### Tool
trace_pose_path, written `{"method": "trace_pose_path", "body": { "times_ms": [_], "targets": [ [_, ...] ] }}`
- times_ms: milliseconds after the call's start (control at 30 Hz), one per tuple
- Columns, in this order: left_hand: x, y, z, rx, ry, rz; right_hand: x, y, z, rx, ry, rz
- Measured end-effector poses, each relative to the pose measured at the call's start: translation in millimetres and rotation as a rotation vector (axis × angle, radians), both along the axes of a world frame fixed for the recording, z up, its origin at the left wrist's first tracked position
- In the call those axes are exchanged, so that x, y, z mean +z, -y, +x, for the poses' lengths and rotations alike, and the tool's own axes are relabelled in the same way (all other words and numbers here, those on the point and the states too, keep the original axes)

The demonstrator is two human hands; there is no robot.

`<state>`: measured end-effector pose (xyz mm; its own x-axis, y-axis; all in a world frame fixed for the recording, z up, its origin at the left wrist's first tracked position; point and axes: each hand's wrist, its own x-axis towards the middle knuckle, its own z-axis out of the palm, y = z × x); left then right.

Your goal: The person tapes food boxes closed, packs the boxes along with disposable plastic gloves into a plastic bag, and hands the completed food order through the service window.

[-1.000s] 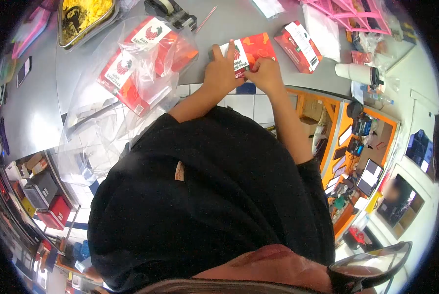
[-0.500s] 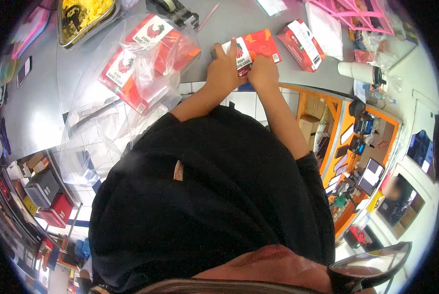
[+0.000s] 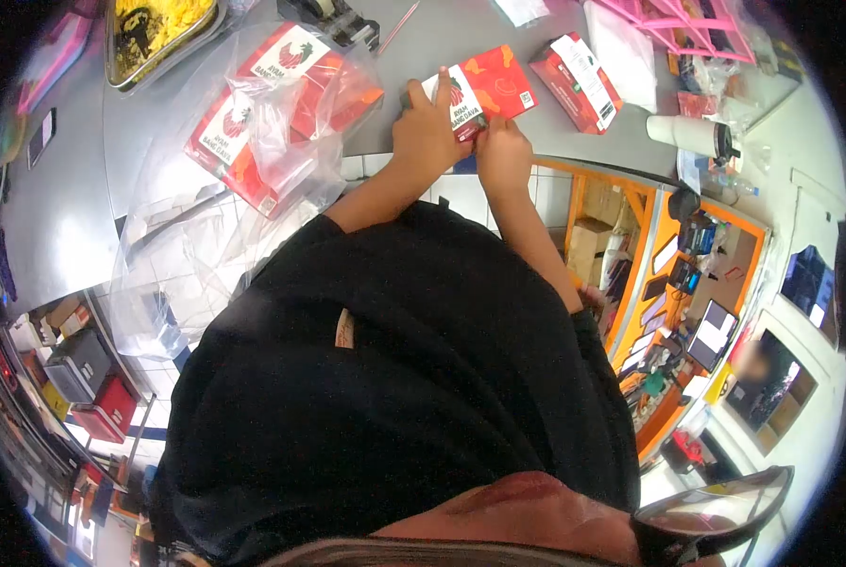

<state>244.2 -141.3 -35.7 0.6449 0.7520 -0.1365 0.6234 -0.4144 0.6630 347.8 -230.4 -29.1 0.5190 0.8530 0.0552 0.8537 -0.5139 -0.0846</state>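
A red and white cardboard food box point(image 3: 500, 87) lies on the grey metal table near its front edge. My left hand point(image 3: 426, 130) holds it at the left end, fingers spread over the lid and thumb near the front edge. At the middle of that front edge, my right hand point(image 3: 504, 159) has its fingers bent in a pinch on the box; the fingertips are partly hidden. To the left, two similar red and white boxes point(image 3: 222, 142) sit in a clear plastic bag point(image 3: 295, 151) that drapes over the table edge. Another red box point(image 3: 579, 83) rests at the right.
A metal tray point(image 3: 165, 68) of yellow food stands at the far left. Behind are a black tape dispenser point(image 3: 340, 21) and a thin stick point(image 3: 399, 26). A white tumbler point(image 3: 692, 137) and a pink plastic rack point(image 3: 687, 28) are on the right. A phone point(image 3: 42, 138) lies far left.
My right hand has shifted down from the lid's front part to the box's front edge, uncovering more of the printed lid. My left hand stays on the box.
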Motion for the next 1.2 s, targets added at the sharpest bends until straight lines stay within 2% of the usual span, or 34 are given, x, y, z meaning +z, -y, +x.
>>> {"method": "trace_pose_path", "body": {
  "times_ms": [167,267,333,467,533,567,633,667,733,767,833,867,933,967,1033,1200],
  "targets": [
    [0.1,-0.6,-1.1,-0.007,-0.036,-0.028,-3.5,-2.8,7.7,-0.028,-0.05,0.087],
    [-5.0,0.5,-2.1,0.0,0.028,-0.012,1.2,-4.1,11.9,-0.096,-0.098,0.133],
    [-4.1,1.4,-3.3,0.003,0.032,-0.018,1.5,-3.1,15.6,-0.156,-0.253,0.177],
    [-6.1,0.4,-3.7,-0.002,0.051,-0.004,-2.8,3.3,17.8,-0.187,-0.322,0.288],
    [-10.2,2.1,-4.1,0.007,0.071,0.011,-8.9,9.6,20.6,-0.315,-0.57,0.438],
    [-12.3,2.0,-4.3,0.009,0.071,0.013,-15.2,14.0,28.3,-0.312,-0.57,0.44],
    [-13.7,1.5,-5.0,0.006,0.123,0.04,-15.4,15.9,40.6,-0.187,-0.805,0.609],
    [-14.4,0.8,-4.5,0.007,0.122,0.041,-15.8,18.7,45.6,-0.186,-0.805,0.61],
    [-10.4,1.5,-4.1,0.006,0.088,0.048,19.9,11.6,38.4,0.102,-0.469,0.314],
    [-7.2,1.7,-3.8,0.005,0.086,0.048,21.6,9.5,38.0,0.101,-0.471,0.314],
    [-1.6,1.2,-3.1,0.007,0.032,0.043,22.1,2.5,37.0,0.246,-0.212,0.037],
    [-2.5,1.8,-2.5,0.005,0.029,0.046,21.9,-1.8,35.6,0.246,-0.215,0.041],
    [-4.7,3.1,-0.7,0.021,0.035,0.095,24.7,-11.8,31.7,0.3,0.009,-0.227],
    [-5.5,3.8,-0.3,0.02,0.033,0.098,28.0,-15.3,30.9,0.299,0.008,-0.224],
    [-5.4,2.9,-1.0,0.011,0.021,0.093,34.0,-23.2,29.1,0.338,-0.001,-0.393],
    [-6.4,3.0,-0.9,0.023,0.033,0.087,26.7,-30.2,39.7,0.398,-0.025,-0.42]
  ]
}}
